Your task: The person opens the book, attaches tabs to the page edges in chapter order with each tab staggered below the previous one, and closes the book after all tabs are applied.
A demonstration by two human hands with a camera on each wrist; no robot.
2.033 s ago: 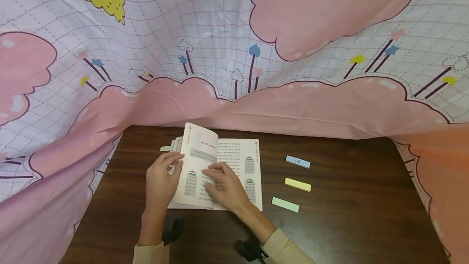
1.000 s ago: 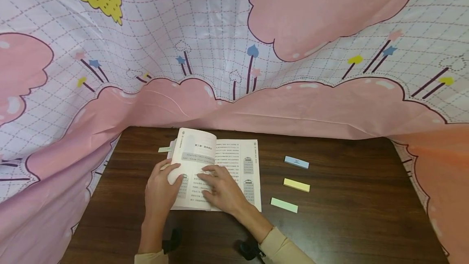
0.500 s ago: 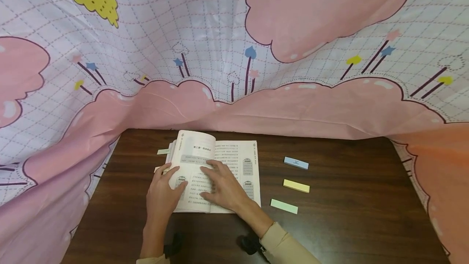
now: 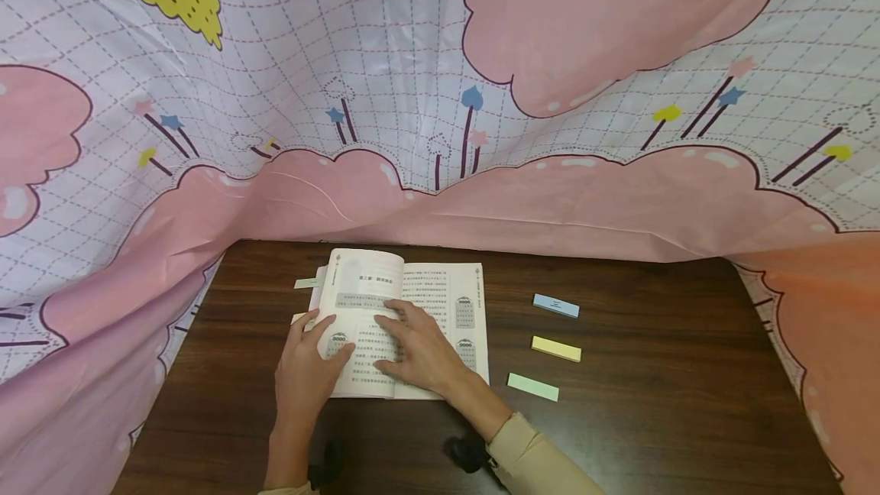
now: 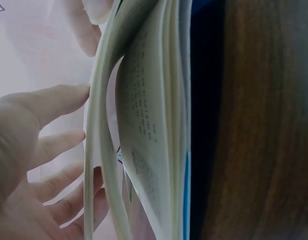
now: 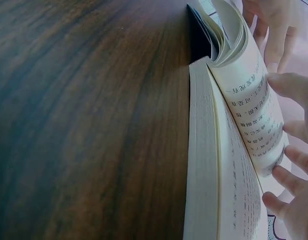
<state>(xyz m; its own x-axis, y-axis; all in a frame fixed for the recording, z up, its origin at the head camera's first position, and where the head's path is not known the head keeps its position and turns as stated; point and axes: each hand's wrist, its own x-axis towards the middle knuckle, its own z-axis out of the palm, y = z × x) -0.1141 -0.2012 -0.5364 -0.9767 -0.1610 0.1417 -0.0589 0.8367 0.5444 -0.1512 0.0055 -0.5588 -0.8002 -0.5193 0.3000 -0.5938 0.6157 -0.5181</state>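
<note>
An open book [image 4: 429, 281] lies on the dark wooden table, printed text on both sides. My left hand [image 4: 307, 369] is at the left edge of a raised bundle of pages [image 5: 96, 125]; in the left wrist view thumb and index touch its face while other fingers reach behind it. My right hand [image 4: 422, 346] rests on the book near the fold, fingers spread, fingertips on the curved left page [image 6: 251, 110]. A pale green sticky tab [image 4: 306, 283] juts from the book's left edge.
Right of the book lie three small sticky-note pads: blue [image 4: 556, 305], yellow [image 4: 556, 348] and green [image 4: 533, 386]. A patterned pink and white cloth [image 4: 550, 205] hangs behind the wooden table [image 4: 653, 388]. Dark wrist-worn gear [image 4: 467, 454] shows near the right sleeve.
The raised left page has come down further to the left and lies flatter. My left hand has slid slightly down along its edge; my right fingers have spread over the page.
</note>
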